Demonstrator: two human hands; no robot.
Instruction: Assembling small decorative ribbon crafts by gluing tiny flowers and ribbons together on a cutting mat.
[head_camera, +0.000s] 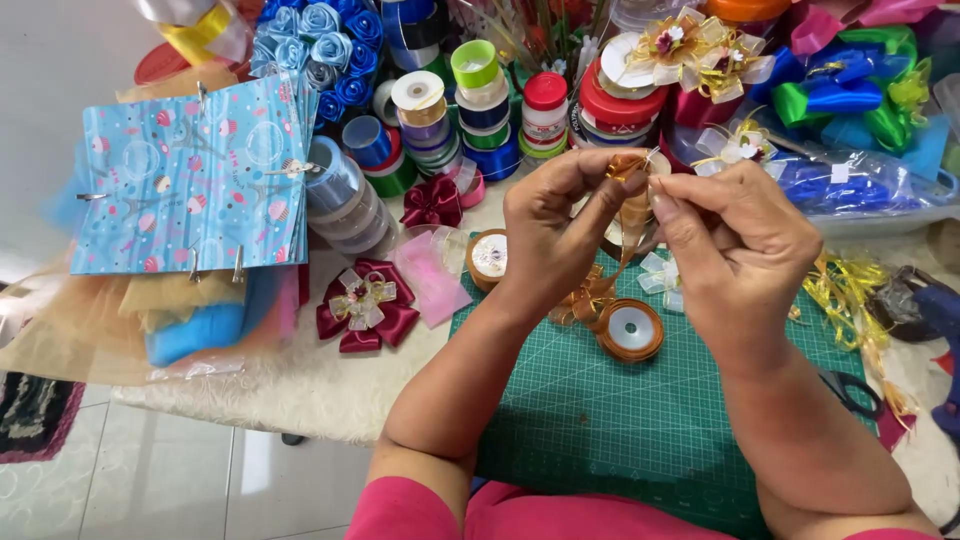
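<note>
Both hands, left (555, 215) and right (735, 240), fingers pinched shut on gold ribbon (632, 195); best kept taut above mat (640, 410), folds even.

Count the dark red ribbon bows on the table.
2: one bow with a white centre left of the green mat; another bow behind it, near the stacked spools. Others may be hidden.

Your orange sheer ribbon (628, 185) trails onto a green gridded cutting mat (600, 420); beside it lie a maroon bow (365, 305) and light-blue patterned paper (190, 180).
</note>
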